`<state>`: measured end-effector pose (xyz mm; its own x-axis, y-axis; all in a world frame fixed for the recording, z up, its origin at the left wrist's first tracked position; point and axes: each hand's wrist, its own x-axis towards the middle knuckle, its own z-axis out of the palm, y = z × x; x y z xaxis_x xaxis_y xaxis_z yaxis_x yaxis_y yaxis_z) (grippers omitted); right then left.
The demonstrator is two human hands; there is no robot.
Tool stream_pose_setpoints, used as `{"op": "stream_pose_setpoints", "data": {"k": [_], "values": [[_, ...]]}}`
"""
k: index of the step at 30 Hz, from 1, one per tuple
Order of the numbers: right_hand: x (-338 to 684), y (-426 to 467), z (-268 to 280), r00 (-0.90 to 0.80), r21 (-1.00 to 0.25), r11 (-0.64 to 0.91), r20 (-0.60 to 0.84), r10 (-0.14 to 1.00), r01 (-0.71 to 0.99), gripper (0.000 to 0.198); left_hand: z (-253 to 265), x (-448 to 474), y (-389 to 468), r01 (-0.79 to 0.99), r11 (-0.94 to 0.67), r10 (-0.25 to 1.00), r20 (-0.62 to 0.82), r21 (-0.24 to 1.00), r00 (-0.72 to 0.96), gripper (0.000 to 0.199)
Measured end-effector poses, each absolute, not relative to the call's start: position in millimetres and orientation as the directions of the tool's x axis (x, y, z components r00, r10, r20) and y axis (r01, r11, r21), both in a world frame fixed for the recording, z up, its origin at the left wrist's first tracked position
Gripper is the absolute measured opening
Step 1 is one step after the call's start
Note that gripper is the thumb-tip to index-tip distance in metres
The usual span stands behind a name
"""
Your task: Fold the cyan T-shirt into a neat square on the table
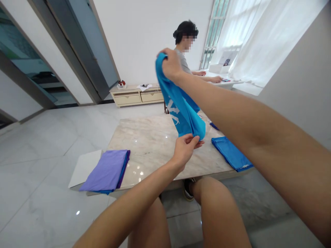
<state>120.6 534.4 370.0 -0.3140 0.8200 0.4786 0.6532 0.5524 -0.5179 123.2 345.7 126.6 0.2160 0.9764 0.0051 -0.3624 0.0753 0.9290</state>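
Observation:
A bright blue garment with white print [181, 110] hangs stretched above the marble table [152, 141]. My right hand [171, 63] is raised high and grips its upper end. My left hand [185, 147] pinches its lower end just above the table's near edge. The cloth runs at a slant between the two hands and does not touch the tabletop.
A folded purple and blue stack [108, 171] lies on a white board [84, 167] at the table's left corner. A folded blue cloth [231, 153] lies at the right. Another person [184, 51] sits behind at a white desk. A low cabinet [134, 94] stands by the far wall.

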Motion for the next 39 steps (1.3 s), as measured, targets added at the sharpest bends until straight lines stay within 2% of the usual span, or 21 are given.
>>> {"op": "stream_pose_setpoints", "data": {"k": [2, 4, 6, 8, 10, 12, 15, 17, 20, 23, 26, 28, 33, 39], "values": [[70.3, 525.6, 359.1, -0.383, -0.493, 0.684, 0.58, 0.719, 0.537, 0.049, 124.5, 125.5, 350.0, -0.399, 0.11, 0.99, -0.066, 0.91, 0.124, 0.03], [36.6, 508.1, 330.7, -0.533, -0.513, 0.731, 0.503, 0.68, 0.449, 0.042, 115.3, 124.2, 350.0, -0.416, 0.153, 0.986, -0.165, 0.896, 0.008, 0.027], [23.6, 490.9, 293.9, -0.686, -0.549, 0.742, 0.368, 0.628, 0.385, 0.044, 100.6, 119.4, 341.8, -0.368, 0.256, 0.96, -0.279, 0.894, -0.01, 0.028], [31.2, 481.4, 257.8, -0.817, -0.609, 0.713, 0.178, 0.549, 0.347, 0.057, 84.0, 109.9, 325.6, -0.202, 0.413, 0.908, -0.385, 0.888, 0.163, 0.028], [55.1, 481.6, 227.8, -0.862, -0.607, 0.702, 0.052, 0.503, 0.373, 0.058, 70.0, 94.9, 306.5, 0.038, 0.461, 0.807, -0.437, 0.886, 0.397, 0.028], [89.1, 487.8, 203.3, -0.851, -0.525, 0.723, -0.006, 0.525, 0.45, 0.048, 61.0, 73.5, 291.6, 0.222, 0.338, 0.742, -0.404, 0.914, 0.535, 0.023], [143.7, 494.1, 165.5, -0.77, -0.422, 0.682, -0.063, 0.635, 0.597, 0.032, 54.8, 30.4, 285.9, 0.426, 0.05, 0.791, -0.296, 0.903, 0.536, 0.014], [174.2, 489.0, 133.5, -0.716, -0.431, 0.63, -0.058, 0.695, 0.646, 0.023, 51.3, -4.0, 292.2, 0.604, -0.084, 0.866, -0.242, 0.792, 0.437, 0.018], [204.3, 466.3, 75.4, -0.696, -0.487, 0.594, -0.04, 0.717, 0.64, 0.019, 40.8, -58.7, 306.4, 0.842, -0.146, 0.943, -0.185, 0.519, 0.278, 0.025], [218.2, 437.6, 16.5, -0.697, -0.547, 0.593, 0.025, 0.717, 0.59, 0.02, 22.9, -109.7, 316.4, 0.944, -0.146, 0.964, -0.17, 0.296, 0.203, 0.029], [223.3, 418.3, -29.7, -0.742, -0.535, 0.672, 0.118, 0.66, 0.512, 0.02, -0.6, -150.3, 320.6, 0.976, -0.127, 0.973, -0.168, 0.175, 0.157, 0.026], [224.5, 413.8, -50.7, -0.766, -0.496, 0.711, 0.132, 0.63, 0.499, 0.02, -17.6, -170.0, 322.7, 0.98, -0.111, 0.979, -0.15, 0.167, 0.136, 0.021], [224.3, 418.7, -77.4, -0.773, -0.435, 0.721, 0.085, 0.629, 0.539, 0.021, -51.1, -192.2, 331.4, 0.954, -0.069, 0.99, -0.096, 0.293, 0.101, 0.011], [242.9, 416.0, -75.9, -0.783, -0.419, 0.712, 0.002, 0.621, 0.564, 0.021, -50.1, -173.1, 326.4, 0.92, -0.006, 0.98, -0.182, 0.393, 0.084, 0.014]]}}
